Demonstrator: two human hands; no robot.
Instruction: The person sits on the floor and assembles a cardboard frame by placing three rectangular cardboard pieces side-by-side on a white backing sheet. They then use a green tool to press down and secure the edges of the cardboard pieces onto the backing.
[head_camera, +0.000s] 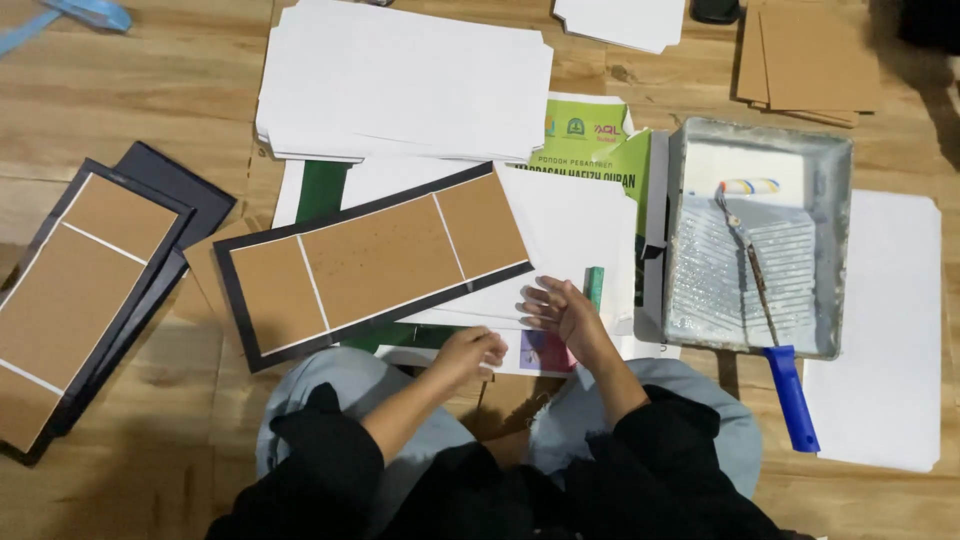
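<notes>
1. Right hand (568, 318): fingers spread open and laid flat on the white sheets (570, 225); nothing is gripped.
2. Left hand (470, 352): fingers curled closed at the near edge of the sheets; whether an edge is pinched cannot be told.
3. Green strip (595, 287): seen upright at 1 o'clock of the right hand, just beside its fingertips.
4. Cover board (375, 262): black-bordered, three brown panels, laid tilted on the sheets at 10 o'clock of the hands, its near edge close to the left hand.
5. Green print (590, 135): partly covered by the sheets, at 12 o'clock.
6. Paper stack (400, 80): white, at 11 o'clock, beyond the board.
7. Tray (835, 250): grey, at 3 o'clock of the right hand; a roller (765, 290) with a blue handle is laid in it, the handle overhanging the near rim.
8. Second boards (85, 270): stacked at 9 o'clock, well apart.
9. Cardboard (810, 60): brown pieces at 1 o'clock, far side.
10. White sheet (885, 330): beside the tray, at 3 o'clock.
</notes>
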